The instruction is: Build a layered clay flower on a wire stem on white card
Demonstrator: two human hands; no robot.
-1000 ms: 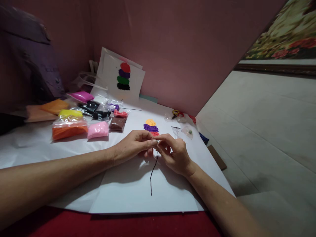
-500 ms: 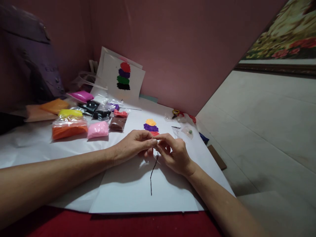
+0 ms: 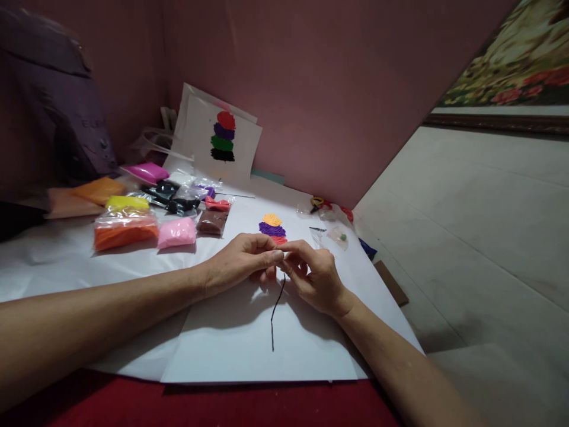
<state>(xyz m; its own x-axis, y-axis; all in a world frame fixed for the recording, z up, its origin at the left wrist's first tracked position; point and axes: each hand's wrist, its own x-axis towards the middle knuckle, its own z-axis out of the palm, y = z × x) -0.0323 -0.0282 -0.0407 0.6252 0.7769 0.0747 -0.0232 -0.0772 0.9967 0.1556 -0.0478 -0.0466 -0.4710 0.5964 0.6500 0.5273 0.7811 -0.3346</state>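
On the white sheet (image 3: 258, 356), a layered shape of textured, clay-like strands (image 3: 272, 229) runs from yellow through purple to red. My left hand (image 3: 251, 255) and my right hand (image 3: 315, 273) meet just below the red layer and partly cover it. Thumb and forefinger of each are pinched together, tips close to touching. Whatever is between them is too small or hidden to make out. A thin dark line (image 3: 272, 323) runs down the sheet from under the fingers, bent midway; whether it is drawn or laid on, I cannot tell.
Several bags of coloured clay-like material (image 3: 127, 234) lie to the left. A propped sheet (image 3: 195, 136) bears a red, purple, green and black layered shape. Yellow-handled scissors (image 3: 316, 203) and a small bag with a green lump (image 3: 342, 237) are at right. A pink wall (image 3: 311, 89) stands behind.
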